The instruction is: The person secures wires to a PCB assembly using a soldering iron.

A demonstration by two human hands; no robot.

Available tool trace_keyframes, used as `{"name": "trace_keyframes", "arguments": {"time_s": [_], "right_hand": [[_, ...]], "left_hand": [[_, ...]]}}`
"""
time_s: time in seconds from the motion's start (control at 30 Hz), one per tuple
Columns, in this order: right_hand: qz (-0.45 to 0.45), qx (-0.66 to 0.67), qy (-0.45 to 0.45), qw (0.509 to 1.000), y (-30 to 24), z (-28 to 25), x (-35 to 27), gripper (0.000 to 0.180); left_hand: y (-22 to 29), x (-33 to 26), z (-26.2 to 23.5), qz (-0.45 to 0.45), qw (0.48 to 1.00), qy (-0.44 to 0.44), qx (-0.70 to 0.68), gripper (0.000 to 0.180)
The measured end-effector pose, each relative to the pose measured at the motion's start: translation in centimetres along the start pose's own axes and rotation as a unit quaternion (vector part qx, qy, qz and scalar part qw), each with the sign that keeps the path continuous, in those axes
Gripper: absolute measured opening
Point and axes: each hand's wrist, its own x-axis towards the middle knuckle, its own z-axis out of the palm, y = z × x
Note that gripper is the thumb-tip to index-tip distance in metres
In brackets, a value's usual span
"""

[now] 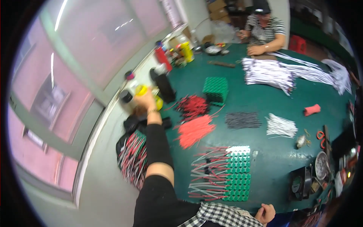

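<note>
My left hand (145,100) reaches far out to the window sill, its fingers closed around a yellow-topped bottle (141,89); motion blurs it. A dark-capped bottle (125,96) stands just left of that hand, and a black upright object (165,86) is to its right. At the near table edge my right hand (266,214) is curled into a loose fist, with nothing visible in it. Between my arms lie green panels (238,174) with rows of round shapes, red and pale wires (208,176) fanning out from their left side.
Bundles of red wires (196,130), black wires (243,120) and white wires (281,125) lie mid-table. Behind them sits a green stack (215,90). A bag of wired pieces (132,157) is beside my left arm. Scissors (321,139) lie right. Across the table a person (264,32) works near white strips (266,73).
</note>
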Motion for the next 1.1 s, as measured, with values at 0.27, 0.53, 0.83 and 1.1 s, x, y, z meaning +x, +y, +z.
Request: {"name": "trace_keyframes", "arguments": {"time_s": [0.27, 0.53, 0.83, 1.1], "right_hand": [[0.161, 0.266, 0.054, 0.949, -4.2, -3.2, 10.7, 0.008], [-0.108, 0.175, 0.083, 0.975, -10.9, -5.8, 27.2, 0.049], [0.047, -0.041, 0.108, 0.992, -11.6, -4.2, 28.7, 0.051], [0.053, -0.061, 0.055, 0.995, -12.2, -5.0, 29.7, 0.05]], "left_hand": [[17.7, -8.7, -5.6, 0.103, 0.968, -0.08, -0.215, 0.058], [22.2, -23.8, -10.7, 0.248, 0.808, -0.458, -0.274, 0.083], [22.4, -28.5, -13.1, 0.479, 0.776, -0.396, -0.103, 0.07], [22.6, -27.8, -14.4, 0.408, 0.762, -0.492, -0.103, 0.072]]}}
